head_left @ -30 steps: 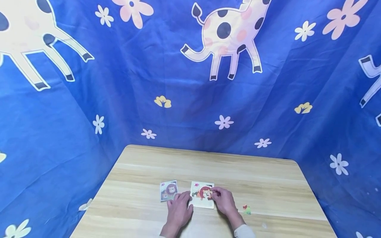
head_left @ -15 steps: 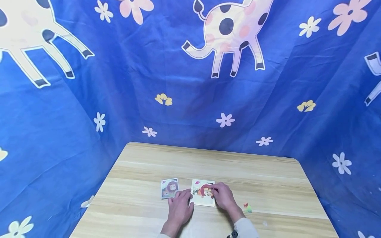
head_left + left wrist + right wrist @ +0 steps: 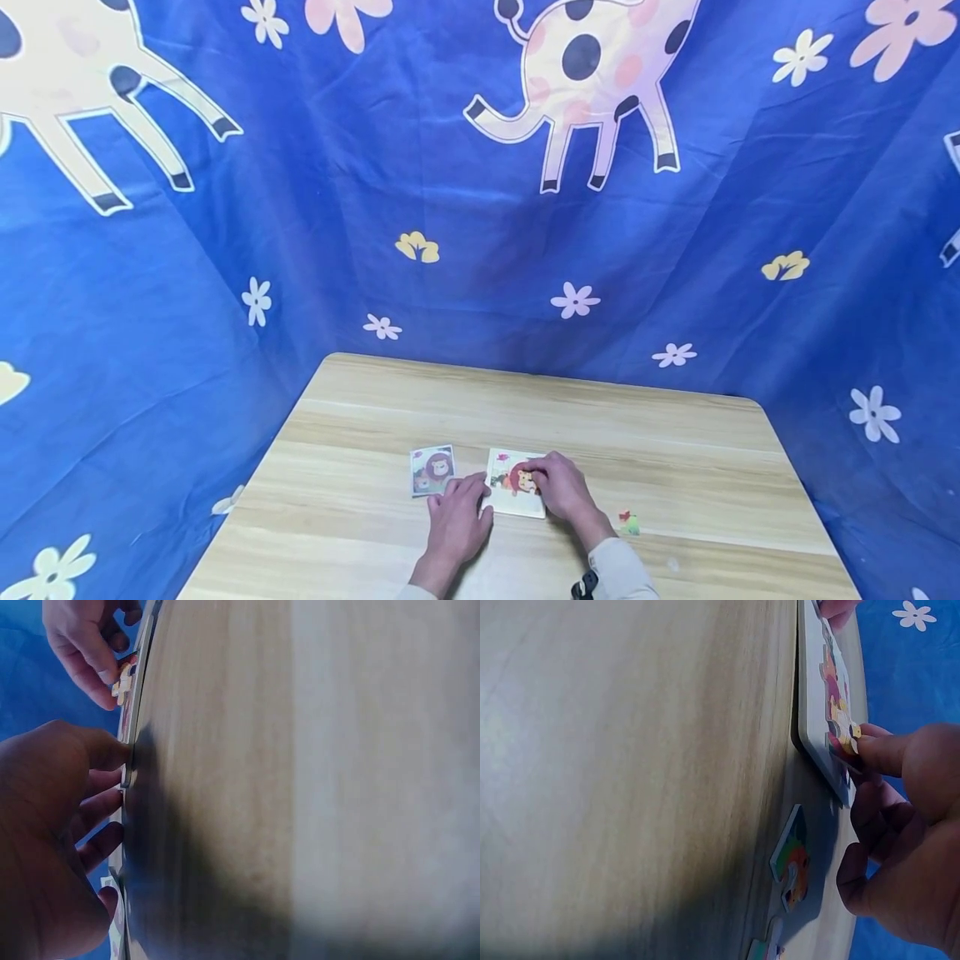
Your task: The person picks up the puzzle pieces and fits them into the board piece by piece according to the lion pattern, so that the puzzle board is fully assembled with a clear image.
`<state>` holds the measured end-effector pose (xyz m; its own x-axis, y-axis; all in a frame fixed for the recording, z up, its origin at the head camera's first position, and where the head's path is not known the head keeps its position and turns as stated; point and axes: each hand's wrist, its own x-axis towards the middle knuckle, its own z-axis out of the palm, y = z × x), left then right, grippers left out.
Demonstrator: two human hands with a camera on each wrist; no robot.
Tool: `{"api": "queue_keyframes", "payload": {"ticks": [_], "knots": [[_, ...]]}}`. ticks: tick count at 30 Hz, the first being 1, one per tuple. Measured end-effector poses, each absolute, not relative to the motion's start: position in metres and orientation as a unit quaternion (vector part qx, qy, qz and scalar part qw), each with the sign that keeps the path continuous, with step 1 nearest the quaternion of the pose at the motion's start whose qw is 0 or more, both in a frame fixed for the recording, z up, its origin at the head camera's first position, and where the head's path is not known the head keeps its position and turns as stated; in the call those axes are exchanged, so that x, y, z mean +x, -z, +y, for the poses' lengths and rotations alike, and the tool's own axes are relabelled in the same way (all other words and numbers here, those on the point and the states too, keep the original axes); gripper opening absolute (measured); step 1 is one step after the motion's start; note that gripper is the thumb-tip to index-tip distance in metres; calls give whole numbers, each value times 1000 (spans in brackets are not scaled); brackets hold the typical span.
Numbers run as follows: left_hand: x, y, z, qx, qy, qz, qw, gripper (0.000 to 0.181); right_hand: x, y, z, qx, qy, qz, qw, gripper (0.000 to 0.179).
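Observation:
A white puzzle board (image 3: 513, 503) with lion artwork lies before me, its upper part covered by pieces. At its right side my right hand (image 3: 564, 493) pinches a puzzle piece (image 3: 845, 732) between thumb and fingers, tilted against the board's picture area. My left hand (image 3: 456, 521) rests at the board's left edge, thumb and fingertips touching its side in the left wrist view. Left of that hand lies a picture card (image 3: 432, 470) showing a lion and a cub. Right of the board, a loose puzzle piece (image 3: 791, 859) lies on the table.
A second piece (image 3: 759, 949) shows partly at the bottom of the right wrist view. The light wooden table (image 3: 600, 417) has blue patterned cloth (image 3: 480, 275) hanging behind and beside it. A dark band (image 3: 583, 585) is on the right wrist.
The head view has shifted slightly. My right hand stays at the board's right side, its fingers turning a little over the piece. My left hand holds its place at the board's edge.

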<state>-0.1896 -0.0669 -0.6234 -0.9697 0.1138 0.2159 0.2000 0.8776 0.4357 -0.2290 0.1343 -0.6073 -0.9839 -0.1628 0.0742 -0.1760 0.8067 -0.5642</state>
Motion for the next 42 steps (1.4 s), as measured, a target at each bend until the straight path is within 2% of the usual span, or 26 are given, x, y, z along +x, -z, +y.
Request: {"api": "queue_keyframes", "payload": {"ticks": [8, 24, 31, 38, 42], "knots": [[-191, 624, -66, -84, 234, -963, 100, 20, -229, 609, 136, 69, -303, -950, 23, 19], [-188, 625, -66, -86, 234, -962, 111, 19, -218, 616, 132, 99, -213, -970, 60, 20], [-189, 625, -66, -80, 238, -963, 99, 20, -217, 617, 132, 102, -213, -970, 57, 23], [-189, 624, -66, -82, 241, -962, 98, 19, -214, 615, 138, 95, -281, -954, 40, 33], [-190, 625, -67, -80, 238, -964, 89, 19, -210, 614, 146, 78, -299, -950, 34, 31]]}}
